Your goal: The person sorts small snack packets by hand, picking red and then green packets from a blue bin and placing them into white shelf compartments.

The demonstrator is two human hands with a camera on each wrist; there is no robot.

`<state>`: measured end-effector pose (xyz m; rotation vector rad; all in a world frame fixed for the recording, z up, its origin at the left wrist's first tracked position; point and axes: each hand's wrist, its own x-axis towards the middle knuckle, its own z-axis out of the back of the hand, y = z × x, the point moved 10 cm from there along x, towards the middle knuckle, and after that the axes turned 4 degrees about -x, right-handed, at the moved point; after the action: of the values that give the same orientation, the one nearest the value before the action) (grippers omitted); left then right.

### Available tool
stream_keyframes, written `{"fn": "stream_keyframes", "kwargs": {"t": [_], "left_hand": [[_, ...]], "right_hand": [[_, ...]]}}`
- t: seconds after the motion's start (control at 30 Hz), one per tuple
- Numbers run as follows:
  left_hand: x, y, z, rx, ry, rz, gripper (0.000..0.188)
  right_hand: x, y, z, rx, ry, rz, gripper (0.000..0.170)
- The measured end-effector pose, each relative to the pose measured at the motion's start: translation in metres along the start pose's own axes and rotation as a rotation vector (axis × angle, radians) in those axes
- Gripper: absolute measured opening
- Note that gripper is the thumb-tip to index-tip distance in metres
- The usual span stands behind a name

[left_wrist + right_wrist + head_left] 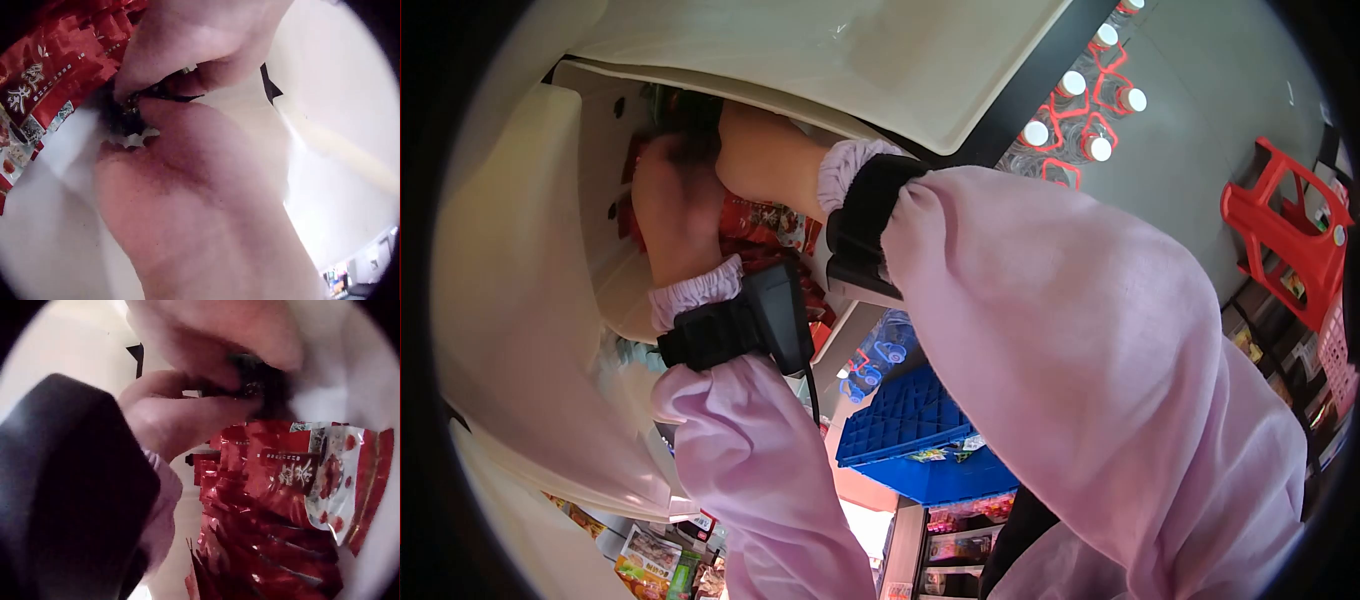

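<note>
Both hands reach into a deep white bin (615,285) and come together at a dark, shiny packet (129,119). My left hand (675,195) curls its fingers at one side of the packet, the thumb area toward the wrist camera. From the other side my right hand (228,334) grips it, its fingers close to the left ones. Most of the packet is hidden by the hands. Beside and below them stand several red foil packets (262,537) with white lettering, packed in a row.
A pale panel (830,60) overhangs the bin. Clear bottles (1070,115) with white caps and a red plastic stool (1285,230) stand on the floor at right. Blue crates (910,430) lie below the arms. More packaged goods (655,565) show at lower left.
</note>
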<state>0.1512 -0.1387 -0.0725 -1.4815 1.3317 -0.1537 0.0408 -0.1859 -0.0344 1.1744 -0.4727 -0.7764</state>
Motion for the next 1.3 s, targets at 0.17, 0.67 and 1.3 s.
{"fn": "stream_keyframes", "kwargs": {"t": [0.17,0.67,1.3], "left_hand": [[-0.021,0.002,-0.018,0.04,-0.233,-0.035,0.021],[-0.023,0.005,-0.016,0.055,-0.291,-0.049,0.025],[0.006,-0.005,-0.028,0.022,-0.096,-0.121,0.023]], "right_hand": [[0.002,0.001,-0.018,-0.239,0.071,0.097,0.026],[-0.005,-0.005,0.005,-0.063,0.037,-0.07,0.025],[-0.004,0.007,-0.002,-0.053,0.018,-0.026,0.029]]}}
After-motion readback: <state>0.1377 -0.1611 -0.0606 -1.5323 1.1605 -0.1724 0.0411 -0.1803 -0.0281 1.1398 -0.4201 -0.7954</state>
